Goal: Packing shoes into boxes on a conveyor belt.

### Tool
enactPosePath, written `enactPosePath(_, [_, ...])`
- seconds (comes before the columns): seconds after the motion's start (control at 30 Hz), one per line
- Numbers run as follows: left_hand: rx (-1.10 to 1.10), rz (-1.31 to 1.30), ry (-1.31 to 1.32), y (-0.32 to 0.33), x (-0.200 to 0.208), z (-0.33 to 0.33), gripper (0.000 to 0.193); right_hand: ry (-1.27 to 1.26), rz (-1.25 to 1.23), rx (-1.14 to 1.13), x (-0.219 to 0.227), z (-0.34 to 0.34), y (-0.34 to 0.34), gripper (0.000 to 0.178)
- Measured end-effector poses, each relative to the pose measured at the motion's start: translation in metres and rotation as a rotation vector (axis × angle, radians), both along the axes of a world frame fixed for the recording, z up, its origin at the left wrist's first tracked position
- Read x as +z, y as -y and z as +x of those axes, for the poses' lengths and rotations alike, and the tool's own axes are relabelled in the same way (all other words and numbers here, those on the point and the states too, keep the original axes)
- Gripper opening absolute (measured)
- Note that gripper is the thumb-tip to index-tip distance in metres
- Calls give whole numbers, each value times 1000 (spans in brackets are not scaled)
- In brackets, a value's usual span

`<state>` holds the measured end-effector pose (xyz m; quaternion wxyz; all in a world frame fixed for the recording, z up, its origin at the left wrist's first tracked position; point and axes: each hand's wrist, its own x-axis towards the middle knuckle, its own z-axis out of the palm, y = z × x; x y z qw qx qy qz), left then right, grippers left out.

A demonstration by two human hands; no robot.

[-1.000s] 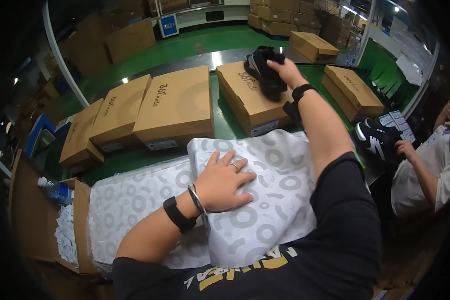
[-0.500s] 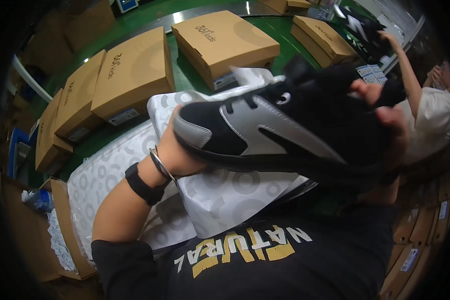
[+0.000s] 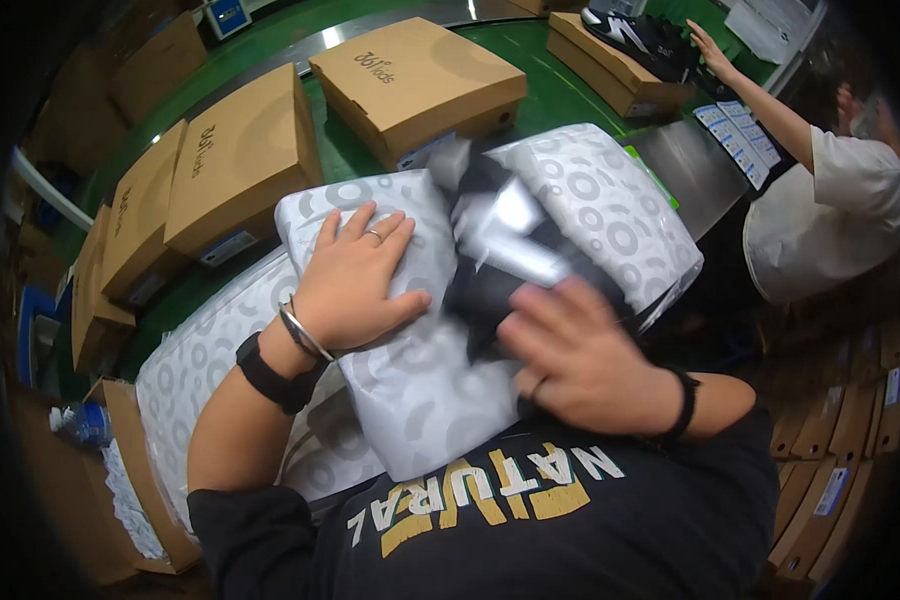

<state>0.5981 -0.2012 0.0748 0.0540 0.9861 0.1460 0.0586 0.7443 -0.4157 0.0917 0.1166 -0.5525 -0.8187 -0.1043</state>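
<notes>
My left hand (image 3: pixel 355 285) lies flat on white wrapping paper (image 3: pixel 420 400) printed with grey rings, its fingers spread. A black and silver sneaker (image 3: pixel 530 250), smeared by motion, lies tilted between this paper and a second patterned white stretch (image 3: pixel 610 190) on its right. Over the sneaker's near end is my right hand (image 3: pixel 600 370). Its fingers are blurred, and whether they grip the shoe is unclear. What lies beneath the sneaker is hidden.
Several brown shoeboxes (image 3: pixel 240 160) line the green surface on the left, and another (image 3: pixel 420 85) stands ahead. At far right, a co-worker's hand (image 3: pixel 712 55) is beside a black and white sneaker (image 3: pixel 630 40) on a box. Stacked cartons (image 3: pixel 820 500) fill the lower right.
The silver and black sneaker has come down from between my hands into the paper. My left hand has let go and spread on the paper. The co-worker's sneaker now rests on a box.
</notes>
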Motion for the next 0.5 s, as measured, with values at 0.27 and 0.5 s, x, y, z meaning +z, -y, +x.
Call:
enactPosePath(0.27, [-54, -50, 31, -2, 4, 5, 59, -544, 26, -842, -47, 153, 21, 15])
enactPosePath(0.5, [-30, -97, 60, 1, 7, 7, 52, 23, 137, -1131, -98, 175, 37, 18])
